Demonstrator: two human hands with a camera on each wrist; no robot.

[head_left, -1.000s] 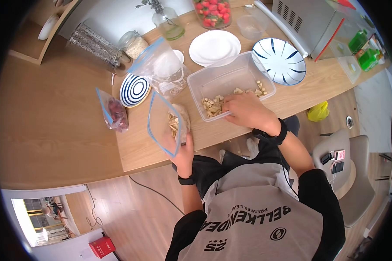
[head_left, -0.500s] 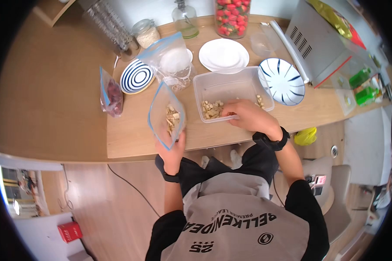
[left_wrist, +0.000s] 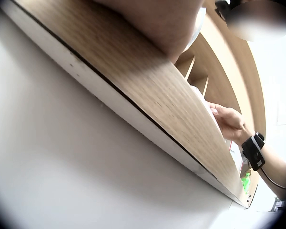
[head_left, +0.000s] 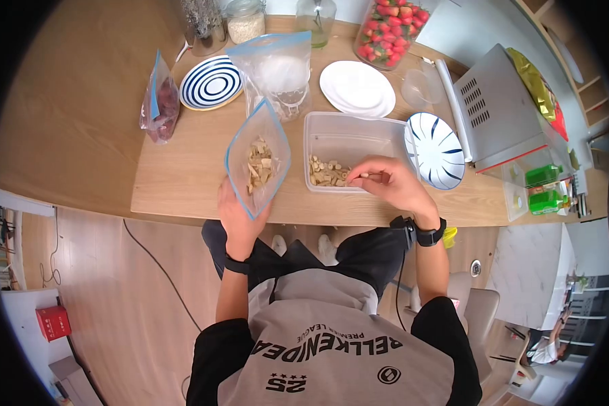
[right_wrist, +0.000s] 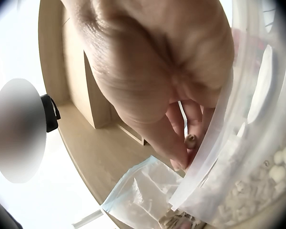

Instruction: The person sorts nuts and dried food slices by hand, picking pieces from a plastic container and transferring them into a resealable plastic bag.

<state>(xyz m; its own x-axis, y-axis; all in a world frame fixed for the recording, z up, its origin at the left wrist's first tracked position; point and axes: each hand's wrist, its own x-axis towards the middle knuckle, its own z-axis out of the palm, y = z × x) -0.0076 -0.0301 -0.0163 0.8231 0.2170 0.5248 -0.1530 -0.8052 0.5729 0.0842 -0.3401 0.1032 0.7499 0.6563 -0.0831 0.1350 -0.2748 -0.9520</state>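
here, your right hand (head_left: 395, 184) holds a small piece (right_wrist: 190, 140) in a near-closed pinch at the tub (head_left: 355, 139); your left hand (head_left: 239, 216) grips the gaping bag (head_left: 239, 162). picking seems the step, a steady pinch likely the next need.

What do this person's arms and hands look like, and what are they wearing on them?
Both the left hand and right hand are gloveless, with bare forearms below loose black sleeves. A black band circles the left wrist. The right wrist has a black strap and a boxy black device, with a thin dark cable trailing from it.
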